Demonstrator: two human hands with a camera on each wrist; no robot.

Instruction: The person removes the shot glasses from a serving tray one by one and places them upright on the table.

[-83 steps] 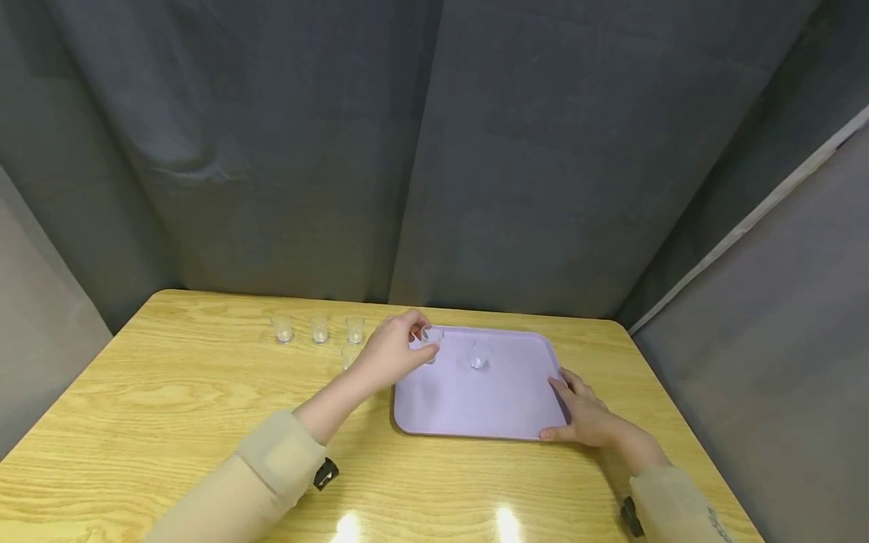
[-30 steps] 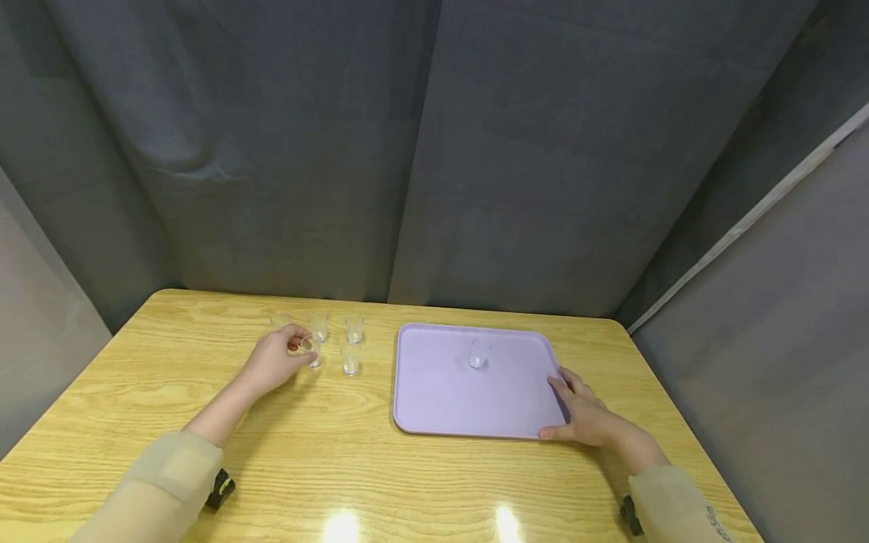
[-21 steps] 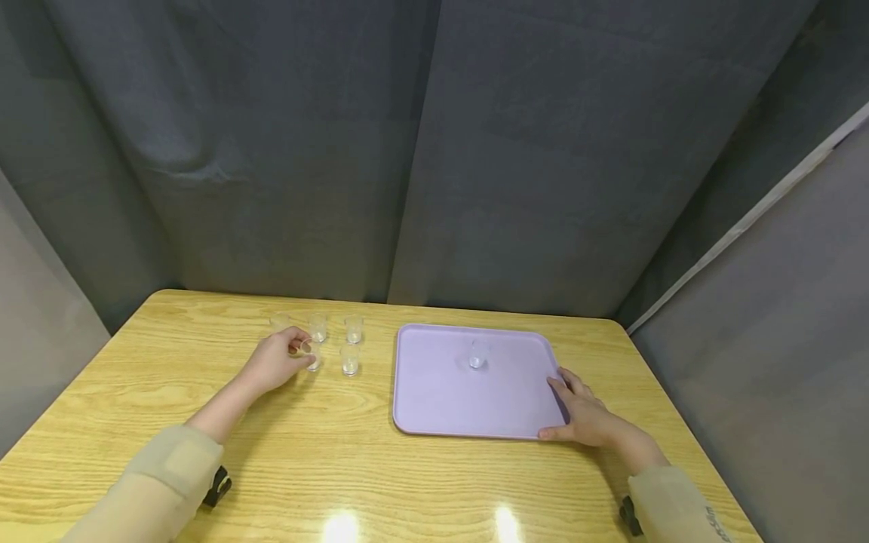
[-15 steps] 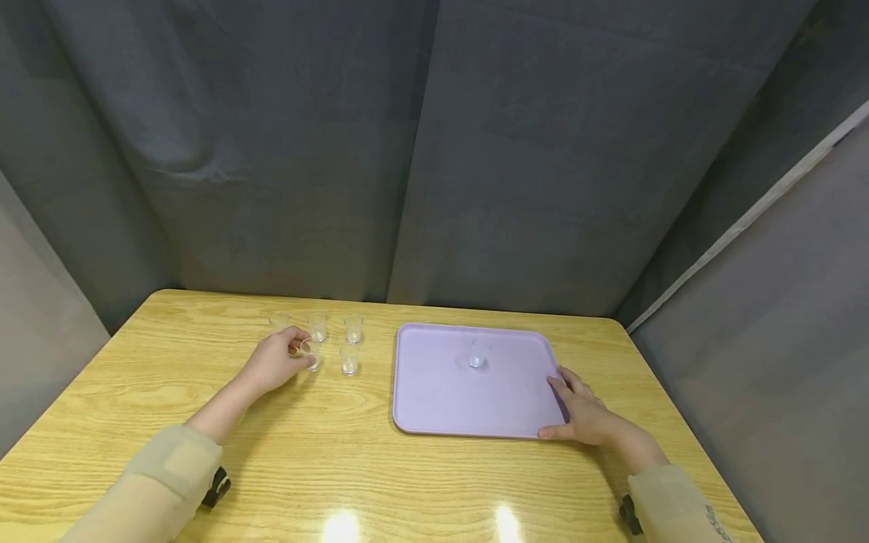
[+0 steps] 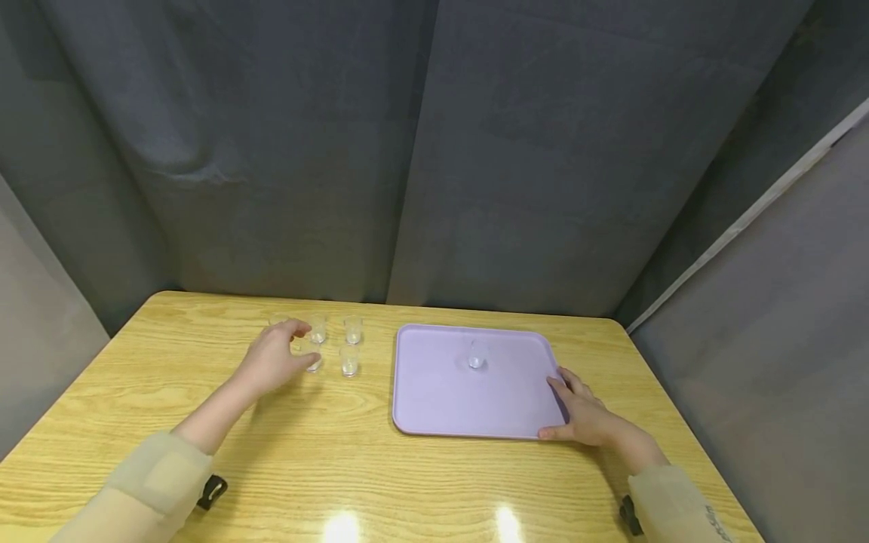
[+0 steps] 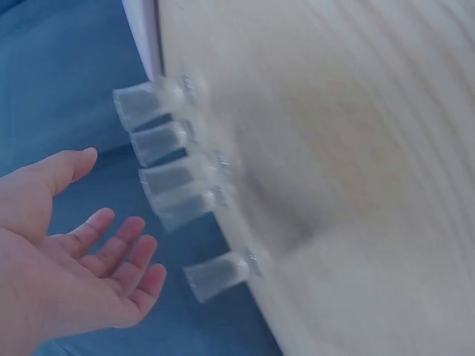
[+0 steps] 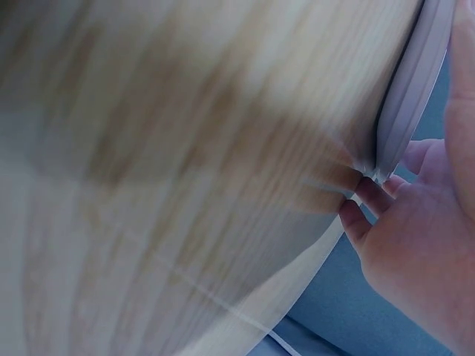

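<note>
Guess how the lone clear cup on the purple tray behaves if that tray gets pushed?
The small clear cup looks light and narrow-based, so it probably tips or slides easily. The purple tray looks smooth, offering little grip. The right hand at the tray's edge could jolt it.

left hand (image 5: 271, 360) is stretched forward, fingers loosely spread, holding nothing. right hand (image 5: 589, 415) lies flat, fingers extended.

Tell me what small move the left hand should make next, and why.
Probably reach right to the cup on the tray. The left hand is open beside five cups on the table, while the right hand steadies the tray.
</note>
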